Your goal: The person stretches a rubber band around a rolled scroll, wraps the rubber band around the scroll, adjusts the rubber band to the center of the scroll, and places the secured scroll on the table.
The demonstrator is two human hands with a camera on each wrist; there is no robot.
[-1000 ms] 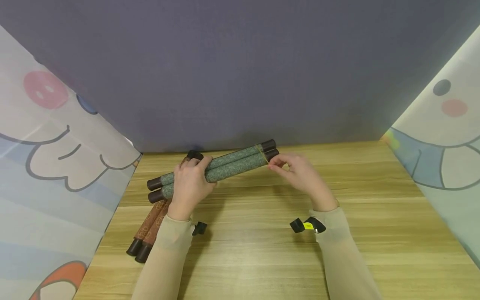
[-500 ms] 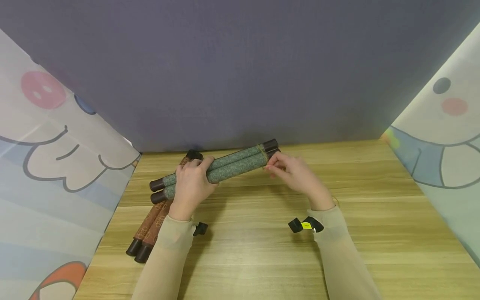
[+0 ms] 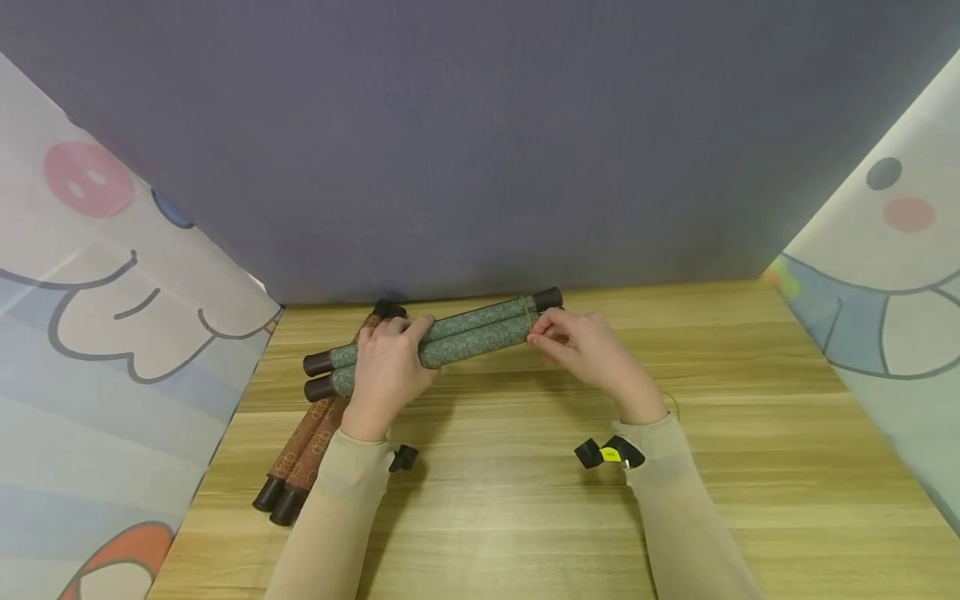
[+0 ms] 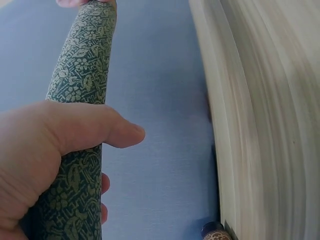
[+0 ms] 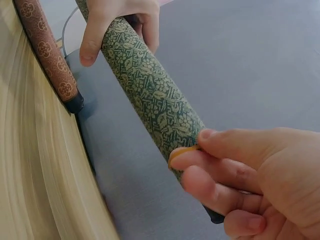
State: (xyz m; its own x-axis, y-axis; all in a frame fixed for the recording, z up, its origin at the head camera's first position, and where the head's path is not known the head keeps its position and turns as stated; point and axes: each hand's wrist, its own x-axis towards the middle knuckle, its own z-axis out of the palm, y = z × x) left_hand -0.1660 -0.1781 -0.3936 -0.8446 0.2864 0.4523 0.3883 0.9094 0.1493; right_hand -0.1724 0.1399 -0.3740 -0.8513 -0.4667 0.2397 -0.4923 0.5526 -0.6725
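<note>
In the head view, two green patterned scrolls with dark end knobs lie side by side, raised over the table and tilted up to the right. My left hand grips them both near their left part, thumb across the near one. A thin yellow rubber band runs across the pair close to the right end. My right hand pinches that band between thumb and index finger; the right wrist view shows the pinched band against the green cloth. The lower scroll's right knob is mostly hidden behind my fingers.
Two reddish-brown patterned scrolls lie on the wooden table at left, partly under my left arm. A second yellow band loops at my right wrist. A grey panel rises behind the table, with printed cloth on both sides.
The green scrolls have shifted slightly right and lie flatter. My right hand has moved a little left and down with the rubber band, which now crosses the pair more squarely.
</note>
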